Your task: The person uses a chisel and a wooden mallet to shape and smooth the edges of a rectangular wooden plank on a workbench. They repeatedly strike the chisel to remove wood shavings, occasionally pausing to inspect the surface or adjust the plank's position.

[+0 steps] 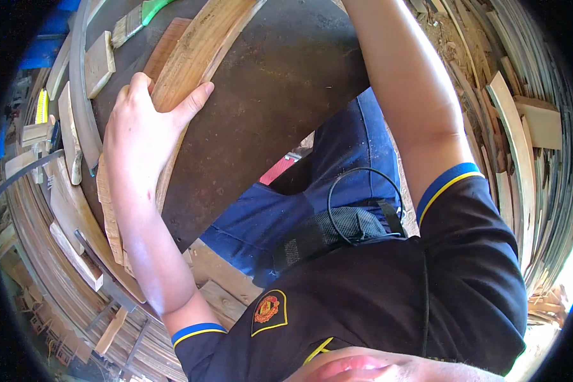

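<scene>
My left hand (143,124) is wrapped over a long, light brown wooden plank (200,48), with the thumb along its right edge and the fingers on its left side. The plank lies on a dark, worn metal tabletop (267,95) and runs out of the picture at the top. A reddish-brown strip of wood (167,48) lies just beside it on the left. My right arm reaches up past the top edge, so the right hand is out of the picture.
A paintbrush with a green handle (153,9) and a small wood block (99,65) lie at the upper left. A curved grey metal strip (78,83) borders the tabletop there. Wooden strips (516,146) are stacked at the right, and more timber (38,235) at the left.
</scene>
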Motion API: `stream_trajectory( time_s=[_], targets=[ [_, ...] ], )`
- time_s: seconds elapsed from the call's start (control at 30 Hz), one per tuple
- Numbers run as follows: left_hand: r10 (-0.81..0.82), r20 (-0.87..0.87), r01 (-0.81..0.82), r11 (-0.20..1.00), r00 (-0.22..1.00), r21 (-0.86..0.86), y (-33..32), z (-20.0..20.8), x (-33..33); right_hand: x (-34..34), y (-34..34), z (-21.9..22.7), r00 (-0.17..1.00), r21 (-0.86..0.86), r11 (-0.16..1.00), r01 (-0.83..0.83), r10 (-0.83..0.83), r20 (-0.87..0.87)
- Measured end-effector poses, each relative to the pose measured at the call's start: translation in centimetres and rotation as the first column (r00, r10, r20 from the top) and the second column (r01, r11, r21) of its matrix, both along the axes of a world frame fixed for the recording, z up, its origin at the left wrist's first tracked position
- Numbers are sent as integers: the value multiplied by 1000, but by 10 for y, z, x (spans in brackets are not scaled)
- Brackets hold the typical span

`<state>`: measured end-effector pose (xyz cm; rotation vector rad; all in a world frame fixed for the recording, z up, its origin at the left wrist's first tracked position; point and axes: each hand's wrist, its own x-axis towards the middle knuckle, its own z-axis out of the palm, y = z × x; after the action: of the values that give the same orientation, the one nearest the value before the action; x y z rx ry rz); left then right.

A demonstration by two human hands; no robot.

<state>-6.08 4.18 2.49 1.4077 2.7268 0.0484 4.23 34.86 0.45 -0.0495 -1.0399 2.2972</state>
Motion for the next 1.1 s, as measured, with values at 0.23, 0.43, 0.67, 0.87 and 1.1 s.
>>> stream_trajectory(
  time_s=[0.23, 0.43, 0.67, 0.87, 1.1],
  targets=[
    [-5, -21, 5, 1000, 1000, -4, 1, 0, 0, -15, -42, 3, 980, -57, 981, -187, 190, 58],
    [13, 8, -13, 999, 1000, 30, 1, 1, 5, 2, -9, 2, 1000, -28, 999, -14, 15, 25],
    [6, 10, -7, 1000, 1000, 26, -1, 0, 1, -17, -54, 4, 985, 11, 987, -163, 162, 51],
    [-6, 29, 5, 999, 1000, 42, 3, 0, 1, -3, -24, 5, 998, -45, 999, 16, -13, 59],
    [29, 51, -27, 999, 998, -21, -5, -3, -3, -33, -86, -1, 967, -113, 971, -213, 226, 119]
  ],
)
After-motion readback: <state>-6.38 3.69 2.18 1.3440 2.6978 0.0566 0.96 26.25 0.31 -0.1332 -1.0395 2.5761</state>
